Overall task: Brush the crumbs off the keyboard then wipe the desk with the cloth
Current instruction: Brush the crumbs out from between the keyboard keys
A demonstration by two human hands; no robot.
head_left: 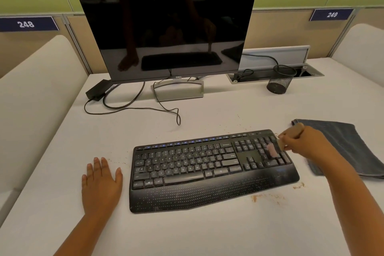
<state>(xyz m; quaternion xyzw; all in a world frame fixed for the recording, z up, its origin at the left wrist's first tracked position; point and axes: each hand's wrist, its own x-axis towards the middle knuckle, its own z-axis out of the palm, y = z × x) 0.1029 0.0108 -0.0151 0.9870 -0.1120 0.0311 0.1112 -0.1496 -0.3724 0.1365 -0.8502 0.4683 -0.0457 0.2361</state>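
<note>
Keyboard (209, 169): right hand (301, 141) grips brush (291, 136) over number pad, left hand (100, 183) flat, fingers spread, on desk (207, 235).

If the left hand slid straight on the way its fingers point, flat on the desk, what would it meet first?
Probably the black cable looped across the desk ahead of the left hand. A few crumbs lie just right of that line; depth is hard to judge.

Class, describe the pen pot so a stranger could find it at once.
Start at the dark monitor at the back of the desk. To its right, before the open cable tray, stands the pen pot: the only black wire-mesh cylinder there.
</note>
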